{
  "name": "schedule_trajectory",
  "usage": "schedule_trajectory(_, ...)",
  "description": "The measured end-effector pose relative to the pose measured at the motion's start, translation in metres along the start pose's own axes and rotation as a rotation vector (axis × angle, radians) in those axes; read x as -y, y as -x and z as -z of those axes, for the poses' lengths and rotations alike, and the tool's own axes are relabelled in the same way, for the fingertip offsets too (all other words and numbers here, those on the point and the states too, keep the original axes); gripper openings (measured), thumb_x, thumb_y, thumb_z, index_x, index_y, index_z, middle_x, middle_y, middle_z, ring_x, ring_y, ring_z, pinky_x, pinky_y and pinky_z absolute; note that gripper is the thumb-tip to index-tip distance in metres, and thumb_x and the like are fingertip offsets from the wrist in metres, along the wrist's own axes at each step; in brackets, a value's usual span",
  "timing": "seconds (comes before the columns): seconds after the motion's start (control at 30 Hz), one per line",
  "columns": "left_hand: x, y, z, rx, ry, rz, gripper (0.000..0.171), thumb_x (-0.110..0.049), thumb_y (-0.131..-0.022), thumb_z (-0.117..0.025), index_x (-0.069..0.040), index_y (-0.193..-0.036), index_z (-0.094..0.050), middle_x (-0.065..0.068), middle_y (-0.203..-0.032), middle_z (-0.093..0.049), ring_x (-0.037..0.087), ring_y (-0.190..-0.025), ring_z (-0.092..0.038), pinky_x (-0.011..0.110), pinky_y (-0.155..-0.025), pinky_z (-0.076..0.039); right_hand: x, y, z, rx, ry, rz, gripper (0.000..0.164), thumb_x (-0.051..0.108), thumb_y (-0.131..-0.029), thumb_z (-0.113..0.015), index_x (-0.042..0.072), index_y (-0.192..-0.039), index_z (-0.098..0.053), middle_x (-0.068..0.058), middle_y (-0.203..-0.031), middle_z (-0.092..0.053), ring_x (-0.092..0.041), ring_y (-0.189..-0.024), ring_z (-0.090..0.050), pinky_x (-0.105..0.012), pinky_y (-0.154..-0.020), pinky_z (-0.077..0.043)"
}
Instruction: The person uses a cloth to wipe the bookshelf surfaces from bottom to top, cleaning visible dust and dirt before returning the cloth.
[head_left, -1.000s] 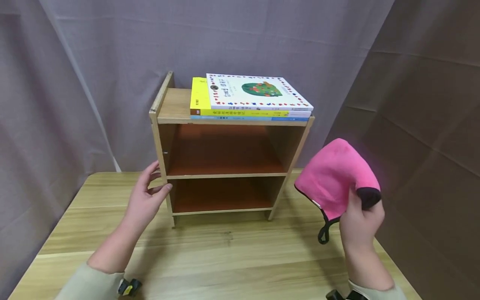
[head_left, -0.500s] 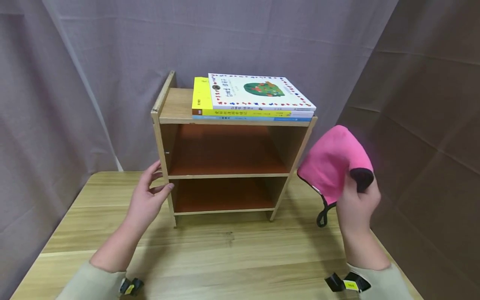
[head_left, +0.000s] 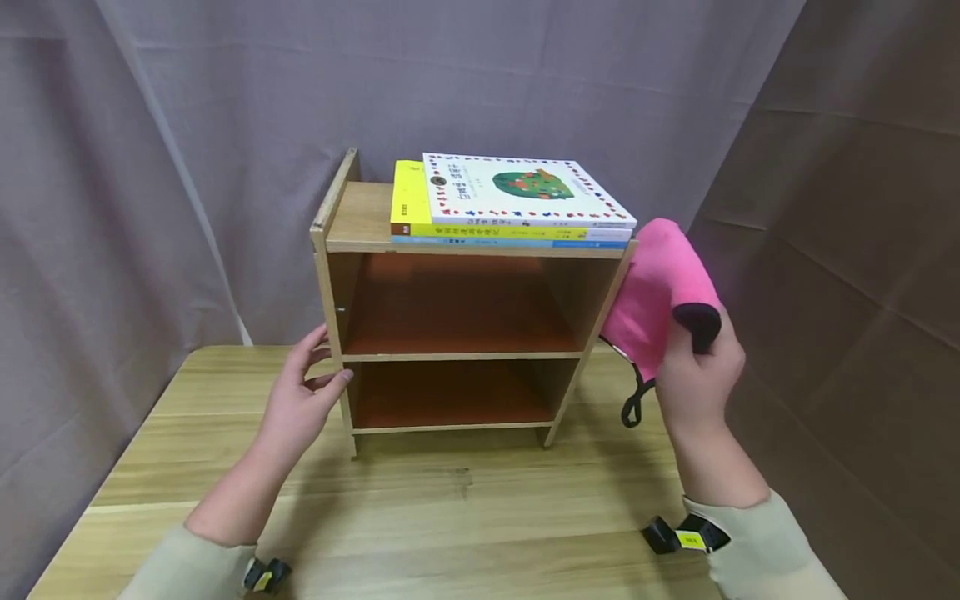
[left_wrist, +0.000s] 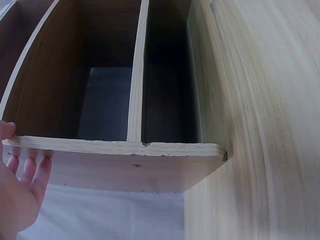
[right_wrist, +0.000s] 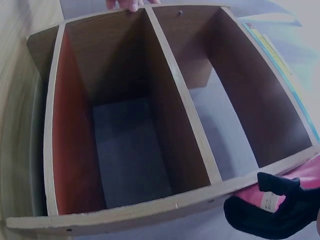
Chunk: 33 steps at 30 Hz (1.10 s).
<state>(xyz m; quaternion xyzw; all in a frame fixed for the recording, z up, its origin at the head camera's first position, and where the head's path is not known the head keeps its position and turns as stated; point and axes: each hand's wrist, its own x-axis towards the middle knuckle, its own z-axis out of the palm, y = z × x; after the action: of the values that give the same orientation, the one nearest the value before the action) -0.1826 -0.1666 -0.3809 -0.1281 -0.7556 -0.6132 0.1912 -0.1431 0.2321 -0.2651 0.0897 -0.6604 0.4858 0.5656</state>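
A small wooden bookshelf (head_left: 465, 357) with reddish-brown shelves stands on the wood-grain table (head_left: 450, 533). My left hand (head_left: 300, 404) holds its left side panel, thumb at the front edge and fingers along the outer face, as the left wrist view also shows in part (left_wrist: 25, 192). In my right hand (head_left: 701, 375) is a pink cloth (head_left: 660, 271) with black trim and a hanging loop. The cloth overlaps the outer face of the right side panel near its top. In the right wrist view, a black loop (right_wrist: 260, 222) and pink fabric (right_wrist: 306, 172) show beside that panel.
Several picture books (head_left: 528, 187) lie stacked on the bookshelf's top, reaching its right edge. A grey curtain (head_left: 225, 125) hangs behind, and a brownish one (head_left: 862, 292) runs along the table's right side.
My right hand has carried the pink cloth up and to the left, from beside the bookshelf to its right side panel. The left hand keeps its place on the left panel.
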Motion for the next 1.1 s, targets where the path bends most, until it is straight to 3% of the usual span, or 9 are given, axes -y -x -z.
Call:
schedule_trajectory(0.23,0.000,0.000,-0.002,-0.004,-0.018,-0.011,0.069,0.003,-0.092,-0.065,-0.014,-0.152,-0.038,0.009,-0.147,-0.039,0.027,-0.126,-0.047,0.013,-0.087,-0.050,0.000,0.002,-0.009,0.058,-0.042,0.022,0.019,0.002,-0.093,-0.064,-0.011,-0.106,-0.070,0.001,-0.098,-0.071,-0.010,-0.089,-0.060,-0.022,-0.086,-0.049)
schedule_trajectory(0.37,-0.001,0.000,-0.003,-0.013,-0.039,0.003,0.067,0.000,-0.093,-0.066,-0.015,-0.152,-0.039,0.009,-0.146,-0.040,0.027,-0.127,-0.048,0.012,-0.087,-0.049,0.007,0.003,-0.016,0.104,-0.079,0.031,0.028,0.000,-0.092,-0.064,-0.004,-0.119,-0.069,-0.008,-0.114,-0.071,-0.015,-0.104,-0.062,-0.027,-0.097,-0.049)
schedule_trajectory(0.53,-0.003,0.001,-0.004,-0.015,-0.053,0.020,0.067,-0.001,-0.093,-0.066,-0.014,-0.153,-0.038,0.009,-0.147,-0.039,0.027,-0.127,-0.047,0.011,-0.087,-0.048,0.018,0.003,-0.023,0.212,-0.006,0.037,0.045,-0.001,-0.093,-0.061,0.005,-0.137,-0.059,-0.007,-0.142,-0.056,-0.017,-0.133,-0.048,-0.032,-0.113,-0.037)
schedule_trajectory(0.63,-0.004,0.002,-0.003,-0.015,-0.054,0.033,0.067,-0.003,-0.094,-0.066,-0.015,-0.153,-0.037,0.008,-0.147,-0.039,0.026,-0.128,-0.047,0.011,-0.087,-0.048,0.006,0.004,-0.026,0.278,0.066,0.047,0.055,-0.002,-0.091,-0.060,0.010,-0.144,-0.053,-0.002,-0.153,-0.044,-0.015,-0.141,-0.037,-0.031,-0.115,-0.033)
schedule_trajectory(0.83,-0.006,0.003,-0.003,-0.013,-0.056,0.049,0.067,-0.005,-0.094,-0.066,-0.016,-0.153,-0.037,0.007,-0.147,-0.039,0.026,-0.128,-0.046,0.011,-0.088,-0.048,-0.017,0.008,-0.029,0.366,0.193,0.078,0.076,-0.003,-0.086,-0.063,0.026,-0.152,-0.042,0.009,-0.160,-0.026,-0.011,-0.146,-0.024,-0.039,-0.111,-0.041)
schedule_trajectory(0.93,-0.006,0.002,-0.004,-0.016,-0.050,0.044,0.067,-0.004,-0.094,-0.066,-0.017,-0.153,-0.038,0.006,-0.147,-0.040,0.026,-0.128,-0.046,0.012,-0.088,-0.049,-0.018,0.010,-0.032,0.384,0.232,0.094,0.082,-0.006,-0.084,-0.065,0.027,-0.154,-0.038,0.008,-0.163,-0.021,-0.011,-0.148,-0.019,-0.044,-0.109,-0.042)
schedule_trajectory(1.1,-0.008,0.002,-0.005,-0.019,-0.048,0.042,0.067,-0.004,-0.094,-0.066,-0.019,-0.152,-0.038,0.005,-0.146,-0.040,0.024,-0.128,-0.046,0.012,-0.088,-0.049,-0.019,0.016,-0.037,0.390,0.305,0.145,0.081,-0.005,-0.084,-0.064,0.019,-0.156,-0.034,-0.002,-0.165,-0.016,-0.020,-0.150,-0.014,-0.050,-0.109,-0.040)
